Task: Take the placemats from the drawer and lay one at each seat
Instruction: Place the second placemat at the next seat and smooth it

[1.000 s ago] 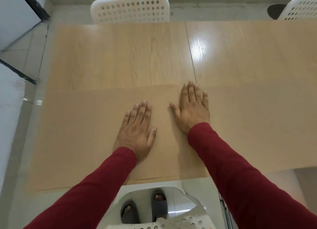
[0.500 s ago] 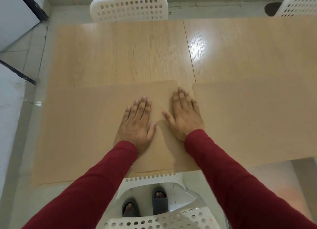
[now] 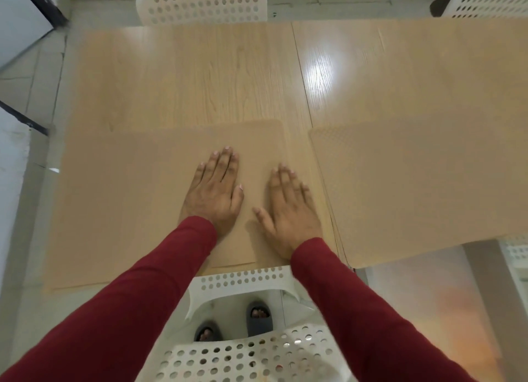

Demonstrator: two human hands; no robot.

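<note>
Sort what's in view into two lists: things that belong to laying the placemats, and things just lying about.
Belongs to the job:
left placemat, under both flat hands
right placemat
left hand
right hand
table
near chair
far chair
far right chair

Just there:
slippers
floor tiles

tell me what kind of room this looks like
Probably a dining area at home: a wooden table with white chairs on both sides, tan placemats laid at the seats, and a tiled floor.

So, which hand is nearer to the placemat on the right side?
The right hand. It lies flat on the near placemat, close to the right placemat; the left hand lies farther left.
</note>
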